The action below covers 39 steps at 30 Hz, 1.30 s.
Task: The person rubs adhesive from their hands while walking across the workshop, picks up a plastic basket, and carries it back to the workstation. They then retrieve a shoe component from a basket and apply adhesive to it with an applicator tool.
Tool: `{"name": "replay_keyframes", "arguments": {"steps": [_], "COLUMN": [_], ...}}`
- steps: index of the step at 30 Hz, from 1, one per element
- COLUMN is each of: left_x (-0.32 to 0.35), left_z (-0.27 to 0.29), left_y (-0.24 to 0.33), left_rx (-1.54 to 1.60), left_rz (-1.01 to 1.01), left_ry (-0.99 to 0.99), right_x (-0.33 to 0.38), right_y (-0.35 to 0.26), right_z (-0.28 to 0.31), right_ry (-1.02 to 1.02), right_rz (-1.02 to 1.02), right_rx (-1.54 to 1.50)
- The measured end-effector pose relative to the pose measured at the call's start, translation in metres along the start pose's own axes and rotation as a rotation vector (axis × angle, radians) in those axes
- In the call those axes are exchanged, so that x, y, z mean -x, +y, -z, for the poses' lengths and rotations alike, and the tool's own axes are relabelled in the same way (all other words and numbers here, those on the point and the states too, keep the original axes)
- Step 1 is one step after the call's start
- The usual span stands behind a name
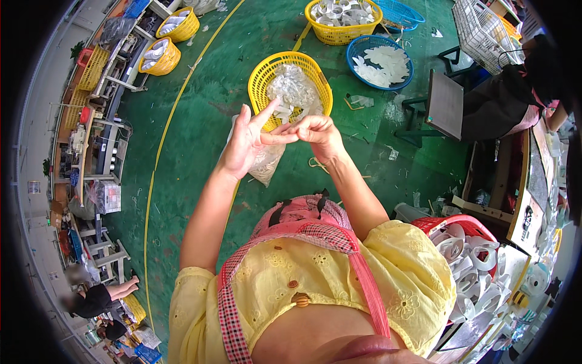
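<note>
My left hand (pixel 247 138) is raised in front of me with the thumb and index finger spread apart. Its other fingers reach toward my right hand (pixel 319 134), whose fingertips are pinched together at the tips of the left fingers. Whether anything small sits in that pinch is hidden. Just beyond both hands stands a yellow plastic basket (pixel 257 77), holding a heap of clear, crinkled plastic pieces (pixel 294 85). Below the hands, a clear plastic bag (pixel 265 165) filled with small pale pieces rests on the floor against the basket.
A blue basket (pixel 350 65) of white pieces and a yellow basket (pixel 339 37) of white rolls stand farther off. At right are a stool (pixel 445 104), a seated person (pixel 500 100) and a red basket (pixel 448 223) of rolls. Workbenches (pixel 100 145) line the left.
</note>
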<state>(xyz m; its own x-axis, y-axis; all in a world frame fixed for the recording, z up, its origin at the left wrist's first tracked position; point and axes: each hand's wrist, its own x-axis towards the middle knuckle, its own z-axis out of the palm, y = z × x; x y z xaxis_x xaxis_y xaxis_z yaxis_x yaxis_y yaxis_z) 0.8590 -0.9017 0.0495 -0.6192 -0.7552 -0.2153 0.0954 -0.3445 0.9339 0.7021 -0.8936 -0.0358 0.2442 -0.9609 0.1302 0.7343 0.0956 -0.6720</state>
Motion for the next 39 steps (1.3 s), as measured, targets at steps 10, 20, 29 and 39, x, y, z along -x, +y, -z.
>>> {"name": "replay_keyframes", "arguments": {"steps": [10,20,29,39], "left_x": [-0.012,-0.014,-0.024,-0.037], "left_z": [-0.024,0.008,-0.023,-0.047], "left_y": [-0.028,-0.017,-0.059,-0.1], "left_rx": [-0.37,-0.154,-1.621,-1.512], "left_rz": [-0.154,-0.112,-0.307,-0.38], "left_ry": [0.275,0.48,0.208,-0.13], "right_x": [-0.002,0.0,0.016,0.042], "right_y": [0.033,0.026,0.042,0.066], "right_z": [-0.001,0.015,0.012,0.021], "right_ry": [0.494,0.178,0.315,0.882], "right_rz": [0.189,-0.212,-0.05,0.178], "right_rx": [0.098,0.025,-0.098,-0.231]}}
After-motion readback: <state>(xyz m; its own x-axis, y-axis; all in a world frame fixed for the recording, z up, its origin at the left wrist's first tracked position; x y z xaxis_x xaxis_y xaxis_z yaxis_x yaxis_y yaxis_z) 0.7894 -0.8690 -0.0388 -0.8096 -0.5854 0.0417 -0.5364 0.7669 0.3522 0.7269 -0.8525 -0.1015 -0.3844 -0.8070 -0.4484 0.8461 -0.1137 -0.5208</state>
